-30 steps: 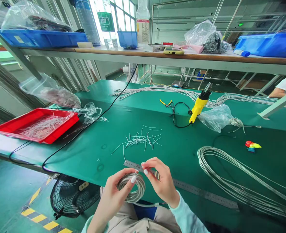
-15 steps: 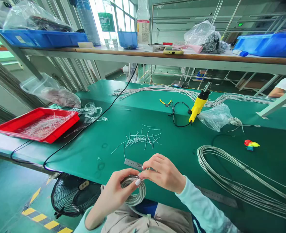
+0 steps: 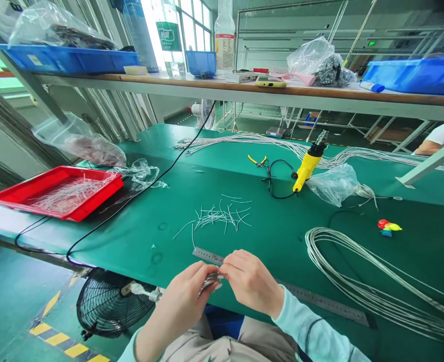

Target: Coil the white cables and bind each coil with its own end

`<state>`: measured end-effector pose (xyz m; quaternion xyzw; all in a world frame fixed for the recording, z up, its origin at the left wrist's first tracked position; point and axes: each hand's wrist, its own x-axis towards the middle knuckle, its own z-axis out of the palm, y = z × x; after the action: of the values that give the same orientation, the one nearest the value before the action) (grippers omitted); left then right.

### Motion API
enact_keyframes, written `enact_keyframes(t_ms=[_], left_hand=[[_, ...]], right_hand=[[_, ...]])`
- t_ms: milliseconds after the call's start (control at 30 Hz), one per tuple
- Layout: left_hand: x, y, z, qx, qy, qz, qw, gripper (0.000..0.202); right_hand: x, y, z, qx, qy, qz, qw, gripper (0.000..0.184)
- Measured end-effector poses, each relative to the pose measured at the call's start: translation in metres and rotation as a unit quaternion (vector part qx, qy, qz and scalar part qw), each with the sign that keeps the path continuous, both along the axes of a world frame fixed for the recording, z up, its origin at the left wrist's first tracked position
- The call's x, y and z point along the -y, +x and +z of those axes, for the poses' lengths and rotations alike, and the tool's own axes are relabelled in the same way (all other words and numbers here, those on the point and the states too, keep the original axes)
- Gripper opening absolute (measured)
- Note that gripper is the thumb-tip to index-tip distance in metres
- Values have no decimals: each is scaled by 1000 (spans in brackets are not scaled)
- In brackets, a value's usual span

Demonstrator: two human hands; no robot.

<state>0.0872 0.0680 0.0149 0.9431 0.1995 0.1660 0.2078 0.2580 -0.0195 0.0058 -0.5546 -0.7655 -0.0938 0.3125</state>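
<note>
A coil of pale cable point(image 3: 207, 283) is gripped in my left hand point(image 3: 184, 297), mostly hidden behind the fingers and seen nearly edge-on. The fingertips of my right hand point(image 3: 251, 282) pinch together at the coil's right edge; whatever is between them is too small to make out. Beyond the left wrist, a whitish cable end point(image 3: 143, 291) sticks out past the table edge. Under and behind the hands lies a long steel ruler point(image 3: 322, 301), partly covered by the right hand. Farther back, short white wire pieces point(image 3: 218, 217) are scattered in a loose pile.
To the right lies a big loop of cables point(image 3: 342, 271). A yellow heat gun point(image 3: 307, 166), yellow-handled cutters point(image 3: 257, 161) and a plastic bag point(image 3: 335, 185) sit farther back. At left is a red tray point(image 3: 56, 215) of wire pieces. A black fan point(image 3: 104, 306) stands below the table edge.
The coil has tipped from face-on to nearly edge-on in my left hand. My right hand has lowered slightly, its fingers now closer together. A whitish cable end has appeared at the left.
</note>
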Motion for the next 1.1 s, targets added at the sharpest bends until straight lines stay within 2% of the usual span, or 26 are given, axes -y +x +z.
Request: enact_keyframes(t_ms=[100, 233, 333, 433, 600, 733, 833, 967, 1033, 1100], left_hand=[[2, 1, -5, -7, 96, -14, 995, 11], [4, 2, -4, -8, 124, -34, 992, 13], [5, 2, -3, -19, 138, -45, 989, 13], [7, 4, -5, -42, 191, -43, 980, 17], [14, 9, -19, -64, 260, -30, 963, 32], [24, 13, -34, -71, 275, -33, 958, 35], [27, 12, -39, -77, 266, -48, 960, 34], [14, 5, -30, -75, 227, -85, 967, 29], [3, 1, -22, -72, 197, -97, 973, 21], [-4, -2, -15, -69, 168, -97, 979, 15]], right_hand=[[2, -2, 0, 15, -22, -12, 1000, 24], [3, 0, 3, 25, -49, 17, 998, 21], [3, 0, 1, -21, -72, 20, 997, 21], [3, -5, -7, -115, -100, -11, 988, 22], [0, -15, -29, -304, -157, -85, 936, 26], [-3, -20, -49, -396, -204, -65, 893, 40], [-1, -20, -55, -416, -228, -33, 880, 40], [9, -13, -45, -373, -228, -18, 899, 31], [14, -8, -35, -315, -208, -21, 926, 15], [17, -4, -25, -224, -169, -18, 960, 15]])
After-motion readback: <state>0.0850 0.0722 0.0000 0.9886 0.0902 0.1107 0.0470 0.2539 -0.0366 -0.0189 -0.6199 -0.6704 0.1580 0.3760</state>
